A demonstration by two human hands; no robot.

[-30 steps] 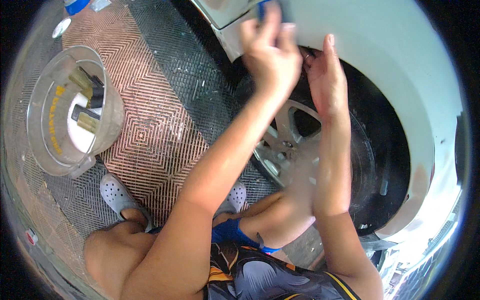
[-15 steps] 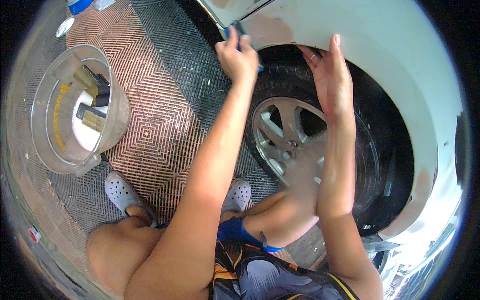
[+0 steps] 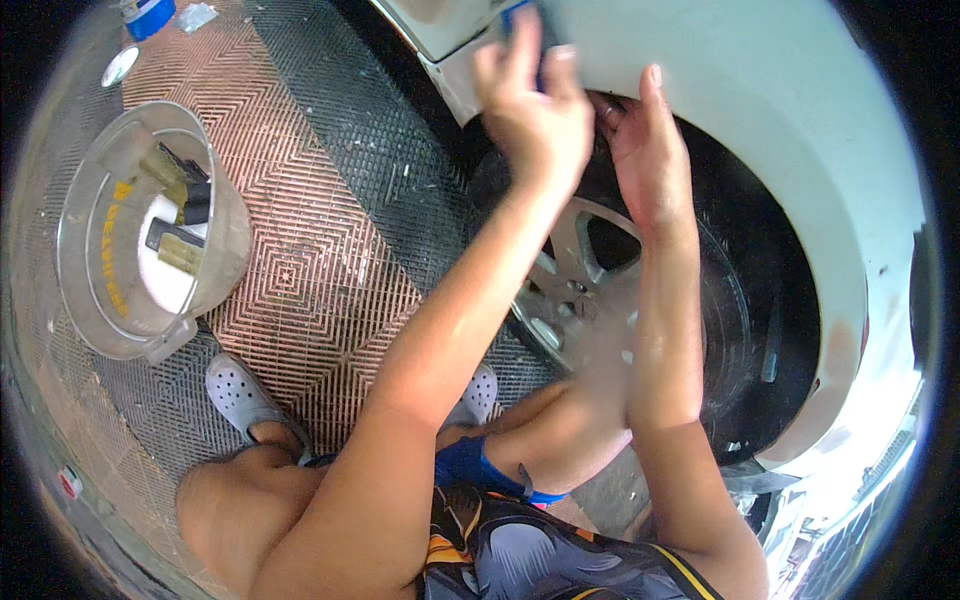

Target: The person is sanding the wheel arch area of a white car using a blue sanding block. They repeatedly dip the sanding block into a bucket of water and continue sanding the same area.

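Observation:
My left hand [image 3: 540, 115] is closed around a blue and dark sanding block [image 3: 545, 62], pressed to the white car fender [image 3: 700, 55] above the front of the wheel arch. The hand is smeared by motion and covers much of the block. My right hand [image 3: 648, 155] grips the wheel arch edge [image 3: 735, 118], its thumb up against the outer panel and its fingers curled behind the lip, partly hidden. Beneath both hands is the black tire [image 3: 735, 290] with its silver spoked rim [image 3: 575, 250], partly covered by my forearms.
On the left stands a translucent bucket [image 3: 235, 240] with several handled blocks [image 3: 180, 255] and something white inside. A blue-and-white container [image 3: 150, 18], a round white lid [image 3: 120, 67] and crumpled plastic [image 3: 197, 16] lie beyond it. Ribbed matting [image 3: 290, 280] covers the floor.
My left hand has slid the sanding block to the right and upward along the fender. My right hand keeps its hold on the arch edge. The view has shifted slightly.

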